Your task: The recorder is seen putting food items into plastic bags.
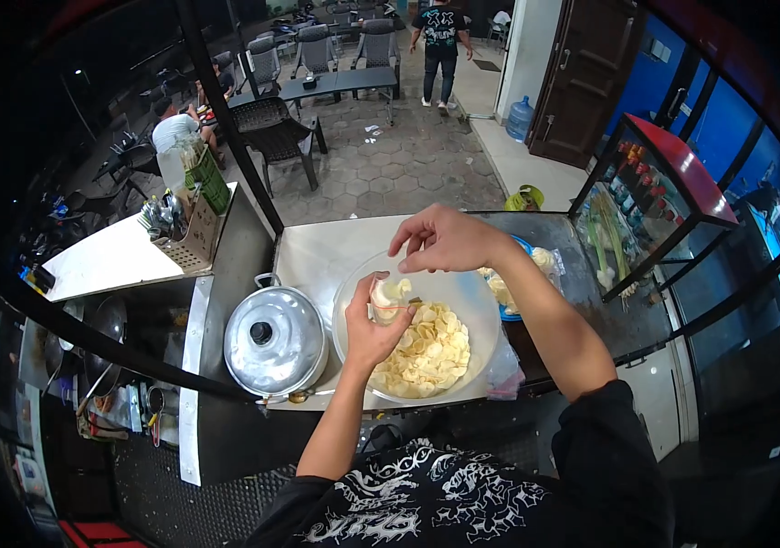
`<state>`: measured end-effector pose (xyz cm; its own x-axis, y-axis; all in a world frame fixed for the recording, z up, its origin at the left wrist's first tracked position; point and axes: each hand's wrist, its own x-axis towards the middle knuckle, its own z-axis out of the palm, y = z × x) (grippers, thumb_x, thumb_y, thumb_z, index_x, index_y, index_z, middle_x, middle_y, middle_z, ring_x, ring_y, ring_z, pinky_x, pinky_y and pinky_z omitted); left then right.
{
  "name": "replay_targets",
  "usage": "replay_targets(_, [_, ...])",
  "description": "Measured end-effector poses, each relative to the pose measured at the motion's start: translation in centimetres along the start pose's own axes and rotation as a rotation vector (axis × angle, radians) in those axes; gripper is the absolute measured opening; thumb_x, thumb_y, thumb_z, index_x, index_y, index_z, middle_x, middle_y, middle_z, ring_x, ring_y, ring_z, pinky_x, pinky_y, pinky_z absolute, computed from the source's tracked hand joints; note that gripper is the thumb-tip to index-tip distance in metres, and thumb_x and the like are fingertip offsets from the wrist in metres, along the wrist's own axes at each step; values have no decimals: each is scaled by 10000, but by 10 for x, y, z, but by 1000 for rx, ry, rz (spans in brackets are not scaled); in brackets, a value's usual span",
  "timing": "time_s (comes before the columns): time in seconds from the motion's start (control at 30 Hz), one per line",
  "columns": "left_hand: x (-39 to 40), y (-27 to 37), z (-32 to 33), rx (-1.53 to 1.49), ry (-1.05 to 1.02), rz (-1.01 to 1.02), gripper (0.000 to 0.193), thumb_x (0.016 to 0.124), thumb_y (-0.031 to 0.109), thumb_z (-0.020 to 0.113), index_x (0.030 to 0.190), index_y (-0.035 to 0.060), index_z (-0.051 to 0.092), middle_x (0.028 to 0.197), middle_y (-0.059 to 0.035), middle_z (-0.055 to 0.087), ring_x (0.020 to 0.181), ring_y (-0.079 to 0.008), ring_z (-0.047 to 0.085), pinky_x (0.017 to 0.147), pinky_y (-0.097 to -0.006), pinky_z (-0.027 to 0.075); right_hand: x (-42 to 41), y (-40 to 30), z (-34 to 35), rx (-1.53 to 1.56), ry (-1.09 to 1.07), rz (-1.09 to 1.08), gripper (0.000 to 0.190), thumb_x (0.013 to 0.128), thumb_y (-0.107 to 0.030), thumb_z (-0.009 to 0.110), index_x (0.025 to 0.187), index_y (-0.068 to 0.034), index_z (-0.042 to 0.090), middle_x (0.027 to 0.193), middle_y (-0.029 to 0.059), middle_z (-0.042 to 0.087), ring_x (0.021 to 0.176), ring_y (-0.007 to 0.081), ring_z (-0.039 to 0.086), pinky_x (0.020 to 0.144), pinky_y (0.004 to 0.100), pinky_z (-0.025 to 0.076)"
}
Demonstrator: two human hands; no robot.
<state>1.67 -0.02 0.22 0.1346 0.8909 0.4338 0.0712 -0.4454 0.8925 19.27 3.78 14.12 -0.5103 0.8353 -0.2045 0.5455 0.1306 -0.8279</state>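
Note:
My left hand (371, 335) grips a small clear plastic bag (388, 301) with pale, thin chips inside. A thin orange line, which looks like a rubber band, runs across the bag by my thumb. Just above and to the right hovers my right hand (448, 240), fingers loosely bent and apart, with nothing visible in them. Below both hands stands a large translucent plastic tub (486, 335), holding a heap of pale yellow chips (431, 349).
Left of the tub is a lidded aluminium pot (275, 335). Filled bags (499, 288) lie in a blue tray at right, near a glass display case (643, 205) of bottles. A utensil basket (188, 240) sits on the side counter. One person (441, 48) stands beyond the counter.

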Motion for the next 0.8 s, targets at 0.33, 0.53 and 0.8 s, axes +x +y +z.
replay_targets(0.33, [-1, 2, -3, 133, -121, -39, 590, 710, 155, 759, 1194, -34, 481, 1085, -167, 597, 975, -207, 600, 855, -335, 473, 5, 32, 28, -5, 196, -146, 260, 675, -215, 700, 843, -17, 692, 721, 80, 648, 659, 159, 595, 619, 287, 476])
replay_targets(0.53, [-7, 3, 3, 87, -87, 90, 732, 718, 65, 681, 1324, -25, 279, 1060, -150, 554, 979, -188, 559, 867, -319, 443, 3, 32, 38, -95, 183, 72, 396, 689, -278, 752, 968, -14, 657, 735, 79, 644, 667, 147, 599, 629, 271, 477])
replay_targets(0.8, [-7, -5, -1, -49, -155, 40, 746, 665, 0, 551, 1336, -11, 225, 800, -42, 426, 737, -125, 445, 696, -258, 391, 3, 47, 48, 12, 115, 80, 395, 655, -255, 768, 968, -36, 665, 717, 74, 629, 655, 164, 604, 645, 311, 500])
